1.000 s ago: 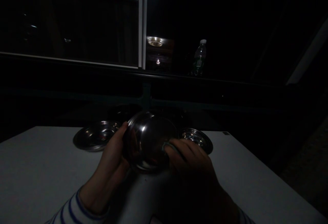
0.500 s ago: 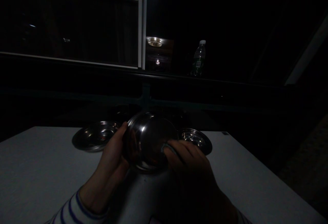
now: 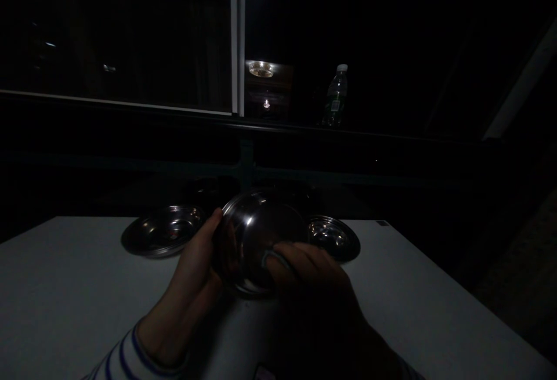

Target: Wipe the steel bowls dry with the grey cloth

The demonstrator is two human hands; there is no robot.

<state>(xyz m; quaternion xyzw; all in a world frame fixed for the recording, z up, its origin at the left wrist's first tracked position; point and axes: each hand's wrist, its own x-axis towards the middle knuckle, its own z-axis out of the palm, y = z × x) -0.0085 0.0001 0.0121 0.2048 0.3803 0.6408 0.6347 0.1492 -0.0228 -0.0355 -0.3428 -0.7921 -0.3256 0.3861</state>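
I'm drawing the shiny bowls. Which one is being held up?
The middle bowl: the left hand holds its edge and the right hand is over its front. The left bowl and right bowl rest on the table.

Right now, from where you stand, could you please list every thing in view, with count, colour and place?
Held bowl: one, silver, between the hands
Left bowl: one, silver, on table
Right bowl: one, silver, on table
Cloth or pad: one, greyish, in right fingers
Table: one, white, below
Patch: one, dark, table's far right
Bottle: one, clear and green, beyond table
Window frame: one, white, upper left
Lights: several, whitish, mostly above
Dim shapes behind table: unclear
Sleeves: two, striped, bottom
Hands: two, bare, left and right, at held bowl
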